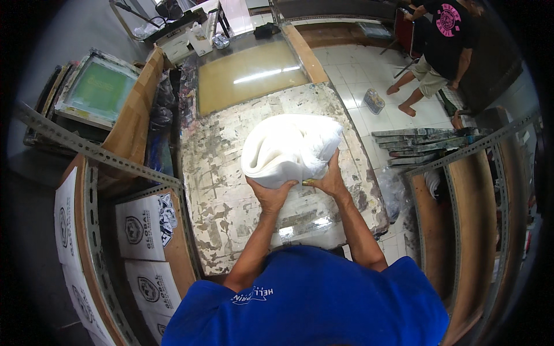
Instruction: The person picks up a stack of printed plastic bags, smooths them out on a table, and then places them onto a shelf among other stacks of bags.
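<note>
Paint-crusted and peeling, the worktable (231, 190) is lying right before the person, whose left hand (271, 195) and right hand (328, 180) are both clasping the near edge of a folded stack of white cloth (291, 147) resting at its middle. Beyond, a glossy yellow-brown panel (251, 75) is reflecting light; left, cardboard boxes (144, 228) are sitting in a metal rack, contents hidden, while another person (441, 52) is standing far right.

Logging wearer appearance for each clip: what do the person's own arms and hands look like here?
Both forearms are bare to the short sleeves of a bright blue T-shirt with small white lettering near the left shoulder. The left hand and right hand are ungloved; no watch or bracelet shows on either wrist.
</note>
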A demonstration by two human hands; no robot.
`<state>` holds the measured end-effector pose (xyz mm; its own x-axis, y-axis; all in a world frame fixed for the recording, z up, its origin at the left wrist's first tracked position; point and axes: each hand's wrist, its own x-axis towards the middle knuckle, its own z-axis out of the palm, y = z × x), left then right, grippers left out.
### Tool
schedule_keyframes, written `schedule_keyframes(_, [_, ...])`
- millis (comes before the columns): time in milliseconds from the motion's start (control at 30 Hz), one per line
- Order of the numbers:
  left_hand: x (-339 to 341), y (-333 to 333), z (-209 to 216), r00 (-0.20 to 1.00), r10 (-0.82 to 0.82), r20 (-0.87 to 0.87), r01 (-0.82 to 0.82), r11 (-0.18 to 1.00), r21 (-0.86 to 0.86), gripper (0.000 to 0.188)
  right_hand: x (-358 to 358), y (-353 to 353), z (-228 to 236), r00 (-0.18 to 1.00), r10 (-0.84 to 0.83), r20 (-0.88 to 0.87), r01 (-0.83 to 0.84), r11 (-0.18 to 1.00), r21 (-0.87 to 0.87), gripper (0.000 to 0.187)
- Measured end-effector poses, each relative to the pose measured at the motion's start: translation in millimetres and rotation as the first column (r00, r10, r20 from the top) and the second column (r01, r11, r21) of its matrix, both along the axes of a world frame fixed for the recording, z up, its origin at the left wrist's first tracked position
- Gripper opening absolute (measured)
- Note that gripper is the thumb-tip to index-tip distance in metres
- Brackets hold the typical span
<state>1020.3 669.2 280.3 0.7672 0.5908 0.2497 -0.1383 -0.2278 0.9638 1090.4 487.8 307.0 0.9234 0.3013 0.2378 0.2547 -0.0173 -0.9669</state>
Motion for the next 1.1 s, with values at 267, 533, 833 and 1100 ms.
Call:
schedule_keyframes(267, [3,-17,0,0.98,0.193,0.054,-0.2,0.923,0.329,0.14,7,-6,1,0.99,0.006,0.142,0.006,0.996,-0.085,0.142])
schedule_keyframes(533, [7,-24,-1,0.973,0.227,-0.033,-0.219,0.963,0.16,0.127,11,-3,7,0.994,-0.05,0.1,0.062,0.991,-0.119,0.133])
schedule_keyframes(833, [16,-23,4,0.929,0.364,-0.069,-0.354,0.926,0.13,0.11,-1,9,0,0.982,-0.15,0.111,0.16,0.983,-0.094,0.122])
schedule_keyframes(1100, [17,-18,-4,0.945,0.311,-0.096,-0.292,0.94,0.177,0.116,-10,20,-6,0.972,-0.212,0.105,0.221,0.972,-0.075,0.116])
